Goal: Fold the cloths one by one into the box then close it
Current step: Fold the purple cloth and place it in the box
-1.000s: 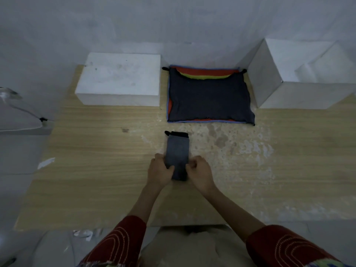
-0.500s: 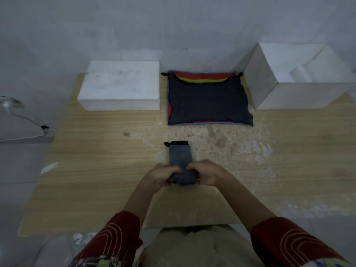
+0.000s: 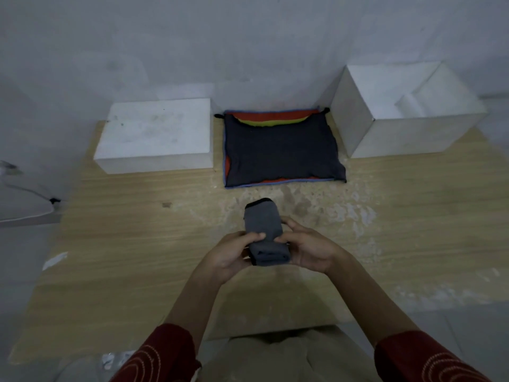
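A small grey cloth (image 3: 264,226), folded into a narrow strip, is lifted above the wooden table (image 3: 132,244). My left hand (image 3: 231,253) grips its near left side and my right hand (image 3: 308,250) grips its near right side, thumbs on top. The cloth's far end curls over in the air. A stack of flat cloths (image 3: 281,150), dark one on top with red and yellow beneath, lies at the back middle of the table. An open white box (image 3: 402,133) stands at the back right, its flap tilted up.
A closed white box (image 3: 157,136) sits at the back left against the grey wall. A white cable (image 3: 27,188) hangs off the table's left side. Worn pale patches mark the table's middle right.
Both hands have lifted the folded grey cloth off the table and pulled it nearer, with its far end now bending over. The stack and boxes have not moved.
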